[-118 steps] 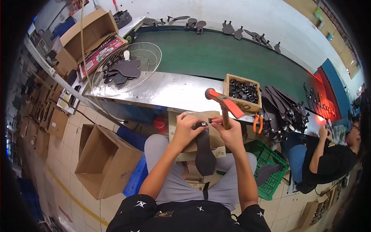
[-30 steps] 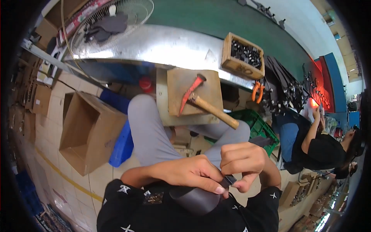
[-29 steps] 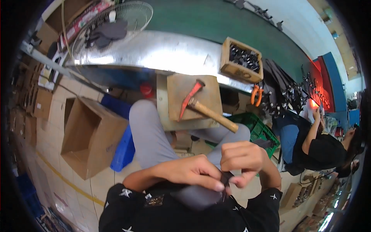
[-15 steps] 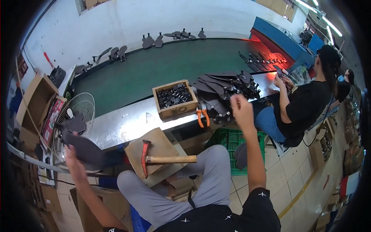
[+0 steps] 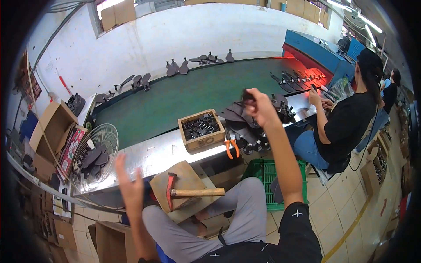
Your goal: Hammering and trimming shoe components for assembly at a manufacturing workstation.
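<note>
My left hand (image 5: 130, 188), blurred by motion, is raised left of the wooden block (image 5: 195, 209); its fingers are spread and nothing is in it. Above the pile of dark grey insoles (image 5: 237, 113) on the bench, my right hand (image 5: 264, 109) is closed on a dark insole (image 5: 248, 96), mostly hidden by the fingers. Across the block lies a hammer (image 5: 197, 192) with a red head and wooden handle. More grey insoles (image 5: 95, 158) rest in a round wire fan guard (image 5: 109, 131) at the left.
A wooden box (image 5: 204, 143) of small black parts stands on the metal bench edge, beside orange-handled pliers (image 5: 231, 149). Behind runs a green conveyor belt (image 5: 184, 96). A green crate (image 5: 256, 168) sits by my right knee. A co-worker (image 5: 344, 118) sits at the right.
My left hand has let go of an insole at the fan guard and come back right, toward me. The right hand has lifted up and left, now with a dark insole in it.
</note>
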Available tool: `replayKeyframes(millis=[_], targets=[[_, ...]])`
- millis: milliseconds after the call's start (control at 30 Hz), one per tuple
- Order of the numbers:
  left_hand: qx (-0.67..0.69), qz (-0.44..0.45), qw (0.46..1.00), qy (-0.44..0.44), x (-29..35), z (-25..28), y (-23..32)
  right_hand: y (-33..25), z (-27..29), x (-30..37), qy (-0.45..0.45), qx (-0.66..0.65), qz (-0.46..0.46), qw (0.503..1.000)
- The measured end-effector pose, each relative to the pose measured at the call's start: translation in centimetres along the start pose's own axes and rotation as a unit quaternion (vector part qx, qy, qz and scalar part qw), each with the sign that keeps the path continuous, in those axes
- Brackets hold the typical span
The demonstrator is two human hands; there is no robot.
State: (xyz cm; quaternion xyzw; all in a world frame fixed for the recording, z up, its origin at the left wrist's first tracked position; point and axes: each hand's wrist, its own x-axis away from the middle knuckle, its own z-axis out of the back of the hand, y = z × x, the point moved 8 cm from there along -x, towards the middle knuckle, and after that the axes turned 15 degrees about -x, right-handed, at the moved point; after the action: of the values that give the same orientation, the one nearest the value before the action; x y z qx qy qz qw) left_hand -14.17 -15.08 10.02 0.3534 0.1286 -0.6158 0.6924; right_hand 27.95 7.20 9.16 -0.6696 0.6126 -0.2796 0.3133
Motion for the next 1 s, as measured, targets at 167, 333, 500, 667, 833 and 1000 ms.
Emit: replayKeyframes(millis=[167,333,500,667,833,1000], targets=[[0.204,-0.119,0.97,-0.063,1.5,-3.2,12.0,10.3,-15.2,13.5,-0.119,-0.011,-0.14,0.983],[0.32,-0.057,0.944,-0.048,4.9,1.8,7.4,12.3,-15.6,19.2,-0.362,0.235,0.093,0.897],[0.471,0.158,0.868,-0.001,6.8,2.6,4.0,22.6,-7.2,20.4,-0.216,0.626,0.173,0.729],[0.456,0.182,0.869,-0.056,7.3,-2.3,1.9,19.8,1.4,23.4,-0.128,0.674,0.067,0.724],[0.152,0.011,0.983,-0.1,4.4,-10.2,-0.7,17.0,10.2,30.4,-0.073,0.509,0.082,0.854],[0.062,-0.082,0.994,-0.025,-2.3,-11.5,2.2,16.0,9.9,38.3,0.119,0.195,-0.013,0.974]])
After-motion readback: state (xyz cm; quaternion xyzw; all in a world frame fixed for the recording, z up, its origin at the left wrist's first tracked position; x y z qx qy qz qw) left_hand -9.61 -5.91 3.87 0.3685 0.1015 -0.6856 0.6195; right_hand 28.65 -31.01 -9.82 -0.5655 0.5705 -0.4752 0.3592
